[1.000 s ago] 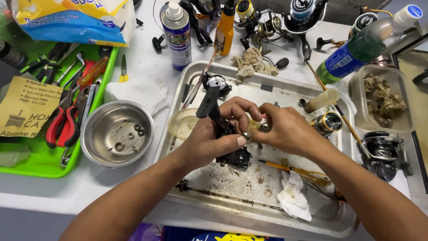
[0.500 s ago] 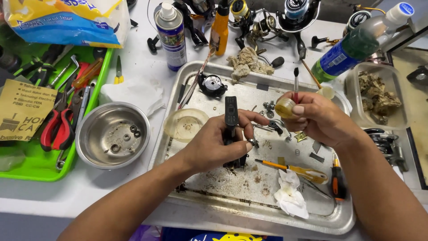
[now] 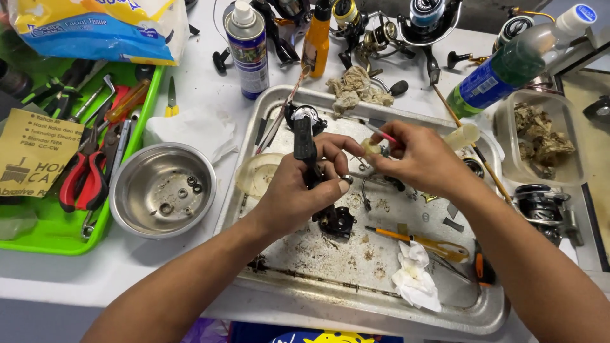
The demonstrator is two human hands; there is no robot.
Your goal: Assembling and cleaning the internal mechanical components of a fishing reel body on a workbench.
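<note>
Over the metal tray (image 3: pixel 254 209), the right hand (image 3: pixel 419 159) had swung its small brush (image 3: pixel 380 134) back beside the black reel body (image 3: pixel 318 184), which the left hand (image 3: pixel 298 190) clasped firmly.

One steel bowl (image 3: pixel 162 189), one spray can (image 3: pixel 248 49)

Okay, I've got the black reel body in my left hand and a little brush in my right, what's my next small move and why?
Probably bring the brush tip down onto the black reel body. Your left hand grips it upright over the metal tray, and your right hand holds the brush and a small pale part just above it, apart from it. Grit lies on the tray below.
</note>
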